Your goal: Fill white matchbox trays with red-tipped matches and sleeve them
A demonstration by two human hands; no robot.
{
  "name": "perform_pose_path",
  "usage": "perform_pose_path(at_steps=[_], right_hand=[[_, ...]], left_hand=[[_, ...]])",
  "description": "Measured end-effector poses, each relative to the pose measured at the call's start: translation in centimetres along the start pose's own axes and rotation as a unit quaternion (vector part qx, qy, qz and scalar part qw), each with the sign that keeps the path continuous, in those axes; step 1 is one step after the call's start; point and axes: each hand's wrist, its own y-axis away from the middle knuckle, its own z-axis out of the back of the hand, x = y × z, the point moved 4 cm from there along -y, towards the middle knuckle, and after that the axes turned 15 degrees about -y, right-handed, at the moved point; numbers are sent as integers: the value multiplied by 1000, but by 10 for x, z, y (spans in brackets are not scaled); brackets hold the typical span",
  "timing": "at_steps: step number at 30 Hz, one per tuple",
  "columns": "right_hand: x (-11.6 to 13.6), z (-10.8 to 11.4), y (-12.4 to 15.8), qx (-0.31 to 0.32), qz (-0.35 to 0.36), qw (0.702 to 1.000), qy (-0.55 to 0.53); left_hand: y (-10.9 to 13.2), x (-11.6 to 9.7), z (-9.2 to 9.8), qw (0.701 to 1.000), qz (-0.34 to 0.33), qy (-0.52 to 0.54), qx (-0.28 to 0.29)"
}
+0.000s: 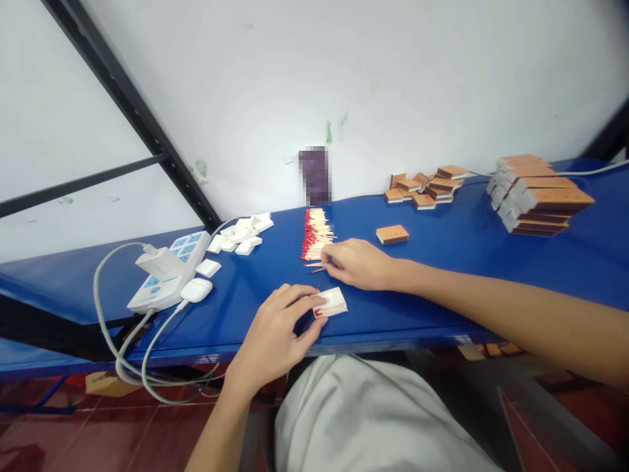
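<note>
My left hand grips a small white matchbox tray by its left end, fingers on the far side and thumb on the near side. A few red-tipped matches lie along the tray's near side. My right hand is closed in a pinch at the near end of a long row of matches, their red heads pointing left. A loose match sticks out from under its fingertips; the exact grip is partly hidden. Right of the row, a single orange-brown matchbox sleeve lies by itself.
White trays lie heaped at left, beside a power strip with a plugged-in adapter, cables and a white earphone case. Orange matchbox sleeves are piled by the wall; stacked matchboxes stand at right on the blue table.
</note>
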Motion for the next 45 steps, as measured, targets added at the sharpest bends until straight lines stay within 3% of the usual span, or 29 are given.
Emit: perform_pose_path(at_steps=[8,15,24,40,45], right_hand=[[2,8,0,-29,9,999,-12],[3,15,4,48,19,997,-49],[-4,7,2,31,7,999,-3],[-3,-1,0,-13,-9,999,-52],[-4,-1,0,-21,-31,998,-49]], left_hand=[[2,1,-1,1000,2,-3,0],[0,0,0,1000,-1,2,0],[0,0,-1,1000,-1,7,-1],[0,-1,0,1000,0,10,8],[1,1,0,999,28,24,15]])
